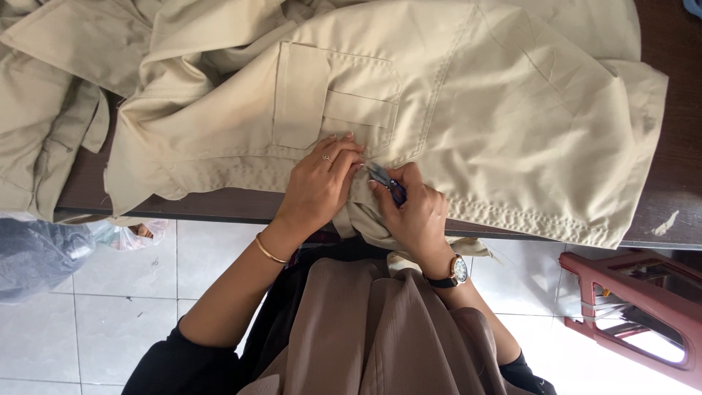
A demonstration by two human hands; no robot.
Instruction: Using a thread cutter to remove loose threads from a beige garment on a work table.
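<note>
A beige garment (pixel 468 102) with a flapped pocket (pixel 333 99) lies spread over a dark wooden table (pixel 673 197). My left hand (pixel 322 183), with a ring and a gold bangle, pinches the fabric at the garment's stitched edge just below the pocket. My right hand (pixel 413 212), with a wristwatch, grips small thread snips (pixel 386 179) whose metal tips touch the fabric right beside my left fingers. The two hands nearly touch at the table's near edge.
More beige cloth (pixel 51 95) is heaped at the left of the table. Below the table are white floor tiles, a plastic bag (pixel 36 252) at the left and a red plastic stool (pixel 636 307) at the right.
</note>
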